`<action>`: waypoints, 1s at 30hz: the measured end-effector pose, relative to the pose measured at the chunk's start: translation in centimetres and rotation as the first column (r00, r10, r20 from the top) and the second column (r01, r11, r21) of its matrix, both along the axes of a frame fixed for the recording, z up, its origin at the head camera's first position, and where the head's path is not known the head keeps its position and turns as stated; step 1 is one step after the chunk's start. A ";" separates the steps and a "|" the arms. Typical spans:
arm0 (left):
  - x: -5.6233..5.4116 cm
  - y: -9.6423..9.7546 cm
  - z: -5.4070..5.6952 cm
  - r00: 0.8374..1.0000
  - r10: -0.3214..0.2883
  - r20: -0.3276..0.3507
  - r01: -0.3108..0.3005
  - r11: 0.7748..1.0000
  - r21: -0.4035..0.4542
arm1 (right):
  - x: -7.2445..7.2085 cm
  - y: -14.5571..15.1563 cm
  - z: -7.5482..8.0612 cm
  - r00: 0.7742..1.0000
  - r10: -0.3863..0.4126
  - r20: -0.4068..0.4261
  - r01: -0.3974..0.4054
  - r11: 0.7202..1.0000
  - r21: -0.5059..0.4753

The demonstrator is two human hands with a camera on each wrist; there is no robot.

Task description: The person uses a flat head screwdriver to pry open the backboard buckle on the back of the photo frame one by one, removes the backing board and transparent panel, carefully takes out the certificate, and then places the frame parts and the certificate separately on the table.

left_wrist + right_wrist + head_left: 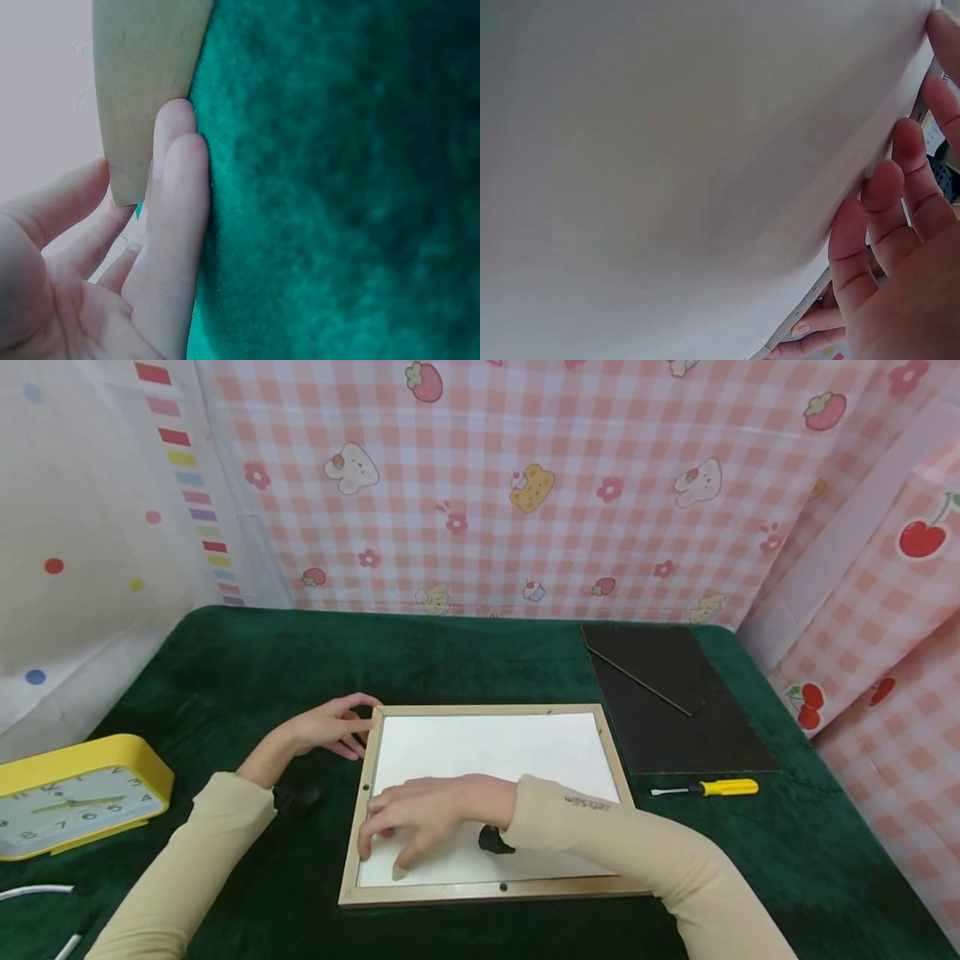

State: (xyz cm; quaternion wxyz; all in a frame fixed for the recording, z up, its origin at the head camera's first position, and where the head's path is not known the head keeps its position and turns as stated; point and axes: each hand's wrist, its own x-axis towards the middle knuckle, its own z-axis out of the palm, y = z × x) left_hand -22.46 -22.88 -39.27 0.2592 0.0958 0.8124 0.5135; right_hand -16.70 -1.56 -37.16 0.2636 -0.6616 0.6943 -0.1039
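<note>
A light wooden frame [607, 752] lies on the green cloth with a white sheet or board [487, 747] inside it. At its far left corner, my left hand [333, 727] holds the frame's edge; in the left wrist view, fingers [184, 180] lie on both sides of the wooden edge [142, 90]. My right hand [427, 818] reaches across the white surface, its spread fingertips touching near the left inner edge. In the right wrist view, those fingers [911, 146] rest along the border of the white surface [667, 150]. Small dark round spots [503, 887] dot the frame.
At the right lies a black panel [675, 710] with a thin strip [637, 679] on it. Just in front of the panel is a yellow-handled screwdriver [727, 787]. A yellow clock [82, 793] stands on the left, near a white cable [37, 890]. Patterned curtains [487, 527] hang behind.
</note>
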 end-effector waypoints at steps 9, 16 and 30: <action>-0.2 0.1 0.0 1.000 0.001 0.010 -0.001 1.000 0.001 | 0.0 -0.3 -0.1 0.999 -0.035 0.009 0.035 0.998 0.046; -0.1 0.1 0.1 1.000 -0.005 0.017 0.005 1.000 0.008 | 0.0 -0.4 -0.2 1.000 -0.029 -0.013 0.029 0.999 0.033; -0.1 0.0 -0.1 1.000 -0.002 0.028 0.001 1.000 0.016 | 0.2 -0.5 0.0 0.999 -0.009 -0.044 0.009 1.000 -0.009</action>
